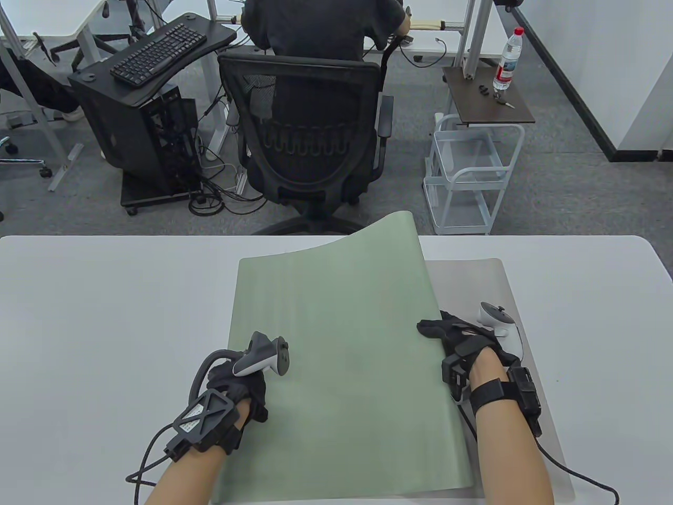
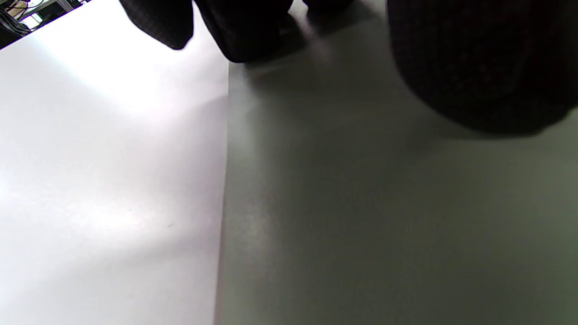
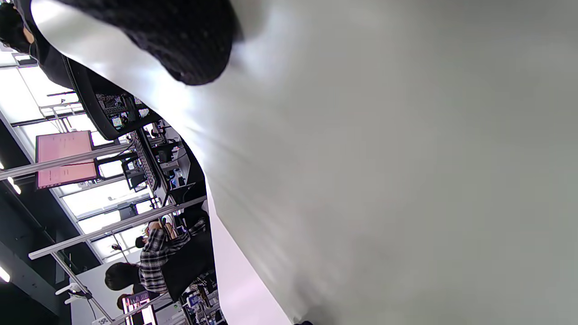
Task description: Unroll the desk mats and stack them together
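Note:
A green desk mat (image 1: 336, 357) lies unrolled on top of a grey desk mat (image 1: 473, 279) in the middle of the white table (image 1: 105, 315). Its far right corner curls upward. My left hand (image 1: 239, 381) rests on the green mat's left edge, fingers down on it; that edge also shows in the left wrist view (image 2: 361, 203). My right hand (image 1: 455, 336) holds the green mat's right edge, which is lifted off the grey mat. In the right wrist view a gloved finger (image 3: 180, 40) lies against the mat (image 3: 406, 158).
The grey mat sticks out past the green one on the right and far side. Beyond the table's far edge stand an office chair (image 1: 310, 142) with a seated person and a white wire cart (image 1: 473, 173).

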`<state>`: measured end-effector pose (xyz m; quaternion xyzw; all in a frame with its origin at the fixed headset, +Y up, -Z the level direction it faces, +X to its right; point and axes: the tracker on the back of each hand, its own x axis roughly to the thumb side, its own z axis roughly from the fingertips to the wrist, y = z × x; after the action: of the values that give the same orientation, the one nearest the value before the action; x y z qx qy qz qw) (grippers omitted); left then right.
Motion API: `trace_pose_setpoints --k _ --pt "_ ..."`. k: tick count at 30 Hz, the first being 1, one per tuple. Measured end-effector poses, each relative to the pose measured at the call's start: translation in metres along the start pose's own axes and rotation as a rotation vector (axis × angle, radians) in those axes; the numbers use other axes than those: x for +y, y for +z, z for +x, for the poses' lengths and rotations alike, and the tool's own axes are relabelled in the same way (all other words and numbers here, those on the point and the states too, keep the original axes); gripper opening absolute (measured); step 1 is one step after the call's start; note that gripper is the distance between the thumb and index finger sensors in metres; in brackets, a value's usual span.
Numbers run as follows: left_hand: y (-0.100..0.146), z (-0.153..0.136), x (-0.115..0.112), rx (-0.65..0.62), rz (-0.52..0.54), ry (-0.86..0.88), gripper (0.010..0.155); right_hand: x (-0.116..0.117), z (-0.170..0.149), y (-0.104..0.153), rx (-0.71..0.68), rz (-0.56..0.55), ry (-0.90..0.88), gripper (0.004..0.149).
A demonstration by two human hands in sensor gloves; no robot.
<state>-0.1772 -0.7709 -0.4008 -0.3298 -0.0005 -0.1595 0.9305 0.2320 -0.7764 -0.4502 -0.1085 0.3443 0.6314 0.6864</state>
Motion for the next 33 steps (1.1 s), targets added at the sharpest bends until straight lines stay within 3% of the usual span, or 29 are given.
trace_pose_setpoints --k 4,12,24,27,30,33 --pt "0.0 0.0 0.0 0.005 -0.004 -0.003 0.092 -0.001 0.0 0.001 0.002 0.015 -0.003 0.048" --pt "0.0 0.001 0.0 0.006 -0.005 -0.003 0.092 -0.012 -0.001 0.01 0.014 -0.037 0.02 0.076" --pt "0.0 0.001 0.0 0.007 -0.007 -0.006 0.092 -0.034 -0.004 0.018 0.026 -0.124 -0.042 0.082" --pt "0.0 0.002 0.0 0.009 -0.009 -0.008 0.092 -0.038 -0.004 0.02 0.033 -0.162 -0.052 0.074" --pt "0.0 0.002 0.001 0.01 -0.011 -0.014 0.092 -0.041 -0.001 0.022 0.036 -0.181 -0.023 0.05" --pt "0.0 0.003 0.001 0.012 -0.014 -0.022 0.092 -0.036 0.002 0.019 0.028 -0.16 -0.02 0.04"
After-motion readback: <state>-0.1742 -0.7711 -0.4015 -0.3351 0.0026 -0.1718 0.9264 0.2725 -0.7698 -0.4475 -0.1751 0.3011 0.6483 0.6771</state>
